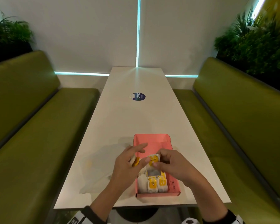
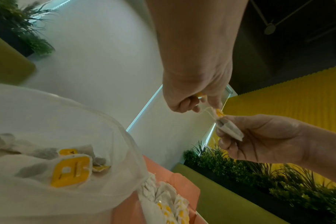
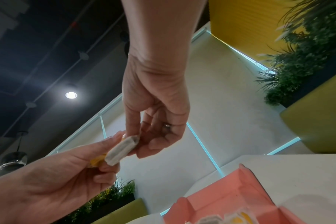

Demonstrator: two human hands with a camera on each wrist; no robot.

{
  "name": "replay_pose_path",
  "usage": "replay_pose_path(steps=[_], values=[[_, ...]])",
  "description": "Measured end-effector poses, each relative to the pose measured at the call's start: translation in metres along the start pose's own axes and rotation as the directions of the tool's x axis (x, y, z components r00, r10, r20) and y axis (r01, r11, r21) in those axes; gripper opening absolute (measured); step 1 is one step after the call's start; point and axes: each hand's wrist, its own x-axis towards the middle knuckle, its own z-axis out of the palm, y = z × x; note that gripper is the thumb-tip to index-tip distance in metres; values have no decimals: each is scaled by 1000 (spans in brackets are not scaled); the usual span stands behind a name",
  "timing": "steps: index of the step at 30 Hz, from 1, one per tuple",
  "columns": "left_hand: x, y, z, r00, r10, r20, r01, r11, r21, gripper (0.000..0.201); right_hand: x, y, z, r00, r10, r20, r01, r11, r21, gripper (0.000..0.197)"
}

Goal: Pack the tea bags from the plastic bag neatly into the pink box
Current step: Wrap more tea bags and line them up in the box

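The pink box lies open on the white table, with a row of tea bags packed at its near end. Above the box both hands hold one tea bag with a yellow tag. My right hand pinches its body. My left hand pinches its tagged end, two fingers stretched out, and keeps a second tea bag tucked against its palm. The clear plastic bag lies just left of the box, with several tea bags inside.
The long white table carries a round blue sticker farther back. Green benches run along both sides, with plants behind them. The box's raised lid stands on its far side.
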Motion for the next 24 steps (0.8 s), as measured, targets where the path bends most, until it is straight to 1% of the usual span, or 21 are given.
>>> replay_pose_path(steps=[2,4,8,9,12,14,17,19,21,24], values=[[1,-2,-1,998,47,30,-48,999,3,28,0,-1,-1,1000,-3,29,3,1000,14,6],[2,-4,-1,997,70,41,-71,997,15,27,-1,-2,-2,999,-7,43,7,1000,10,11],[3,-3,-4,993,81,91,-92,989,114,48,-4,-6,-6,998,-5,62,8,998,-58,17],[3,-4,-5,991,87,105,-100,988,118,47,-4,-7,-7,998,-8,65,13,997,-81,19],[4,-8,-4,987,99,129,-109,991,76,24,-5,-8,-8,998,-12,63,19,993,-113,20],[4,-10,-3,991,79,108,-87,994,68,16,-5,-8,-7,999,-13,46,18,994,-108,20],[4,-8,-2,998,40,55,-43,998,43,16,-4,-6,-5,1000,-25,-15,24,995,-96,13],[4,-7,-3,1000,18,23,-19,999,44,17,-4,-5,-4,998,-26,-55,22,998,-58,9],[5,-7,-4,1000,-3,25,1,998,63,19,-2,-3,-4,996,-11,-88,9,1000,-28,9],[5,-7,-7,997,-25,75,18,995,93,19,0,-1,-4,990,26,-141,-17,998,65,13]])
